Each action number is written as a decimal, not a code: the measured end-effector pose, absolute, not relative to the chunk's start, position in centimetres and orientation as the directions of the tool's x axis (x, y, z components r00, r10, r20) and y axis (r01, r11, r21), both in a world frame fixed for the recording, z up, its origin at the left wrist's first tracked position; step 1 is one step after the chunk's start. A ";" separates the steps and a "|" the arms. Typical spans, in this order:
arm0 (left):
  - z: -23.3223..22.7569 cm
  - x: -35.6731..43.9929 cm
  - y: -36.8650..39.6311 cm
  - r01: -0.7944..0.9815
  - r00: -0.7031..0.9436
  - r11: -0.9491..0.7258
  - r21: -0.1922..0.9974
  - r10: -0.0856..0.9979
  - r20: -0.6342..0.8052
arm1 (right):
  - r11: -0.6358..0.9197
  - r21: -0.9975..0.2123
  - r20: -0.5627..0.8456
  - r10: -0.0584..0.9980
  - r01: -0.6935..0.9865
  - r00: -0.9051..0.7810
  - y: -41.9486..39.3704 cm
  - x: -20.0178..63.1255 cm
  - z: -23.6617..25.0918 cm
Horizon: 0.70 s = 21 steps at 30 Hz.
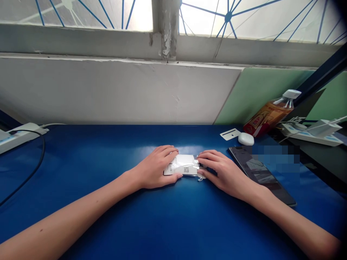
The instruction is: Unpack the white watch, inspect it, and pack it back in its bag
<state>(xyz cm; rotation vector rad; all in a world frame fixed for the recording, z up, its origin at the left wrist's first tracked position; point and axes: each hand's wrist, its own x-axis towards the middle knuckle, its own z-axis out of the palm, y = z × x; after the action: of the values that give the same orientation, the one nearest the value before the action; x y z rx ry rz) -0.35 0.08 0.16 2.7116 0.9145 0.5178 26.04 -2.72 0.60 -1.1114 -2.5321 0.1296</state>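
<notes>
The person is leaning over a blue table [81, 162], and both bare hands are resting on 1 small white packet [182, 166] lying in the middle of it. The left hand [158, 168] is curling around the left end of the packet, with the thumb under the near edge and the fingers over the top, so this end is hidden. The right hand [221, 171] is lying almost flat, and its fingertips [202, 160] are pressing the right end; I cannot tell if they are pinching it. The print on the packet is too small to read. Just beside the right hand a dark phone [260, 173] is lying, partly blurred. Behind it a white card [230, 134], a small white case [246, 139] and an orange bottle [268, 115] are sitting. At the left, a white power strip [18, 135] is cut off by the edge.
</notes>
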 end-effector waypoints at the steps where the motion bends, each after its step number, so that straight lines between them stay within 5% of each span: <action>1: 0.2 -0.3 0.1 0.536 0.742 -0.778 0.329 0.619 0.257 | 0.688 -0.224 0.298 0.723 0.690 -0.624 -2.7 26.1 0.6; 12: 0.1 -0.2 0.1 0.524 0.736 -0.780 0.342 0.617 0.279 | 0.714 -0.170 0.284 0.696 0.679 -0.660 -2.3 26.9 1.2; 21: 0.2 -0.3 0.1 0.532 0.740 -0.779 0.332 0.619 0.264 | 0.659 -0.268 0.281 0.751 0.703 -0.597 -2.7 26.4 0.8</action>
<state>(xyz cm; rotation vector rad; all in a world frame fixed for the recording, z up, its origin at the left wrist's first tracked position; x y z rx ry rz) -0.26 0.08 0.23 2.7062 0.9096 0.5340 26.40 -2.68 0.79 -1.1486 -2.5087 0.1812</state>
